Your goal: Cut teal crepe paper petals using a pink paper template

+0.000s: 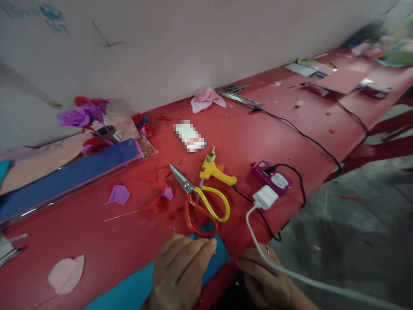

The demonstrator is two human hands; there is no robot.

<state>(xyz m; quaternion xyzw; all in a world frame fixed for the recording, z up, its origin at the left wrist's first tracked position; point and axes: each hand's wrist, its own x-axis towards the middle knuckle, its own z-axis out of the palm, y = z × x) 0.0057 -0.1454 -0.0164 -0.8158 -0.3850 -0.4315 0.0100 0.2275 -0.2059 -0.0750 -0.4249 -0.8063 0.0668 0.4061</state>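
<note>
Over a blue sheet (129, 286) at the table's near edge, my left hand (183, 271) is closed, thumb and fingertips pressed together; anything in the pinch is too small to make out. My right hand (266, 275) is by the table edge with its fingers curled, and what they hold, if anything, is hidden. A white cable passes in front of it. Just beyond my left hand lie scissors (206, 202) with one yellow and one red handle. Behind them a yellow glue gun (216, 170) rests on its side.
A purple power strip (271, 176) with a white charger (265, 197) sits at the right edge. Purple paper flowers (84, 113) and a long blue packet (71, 176) are at left. Pink petal shapes (66, 275) lie nearby. Pink crumpled paper (206, 99) is by the wall.
</note>
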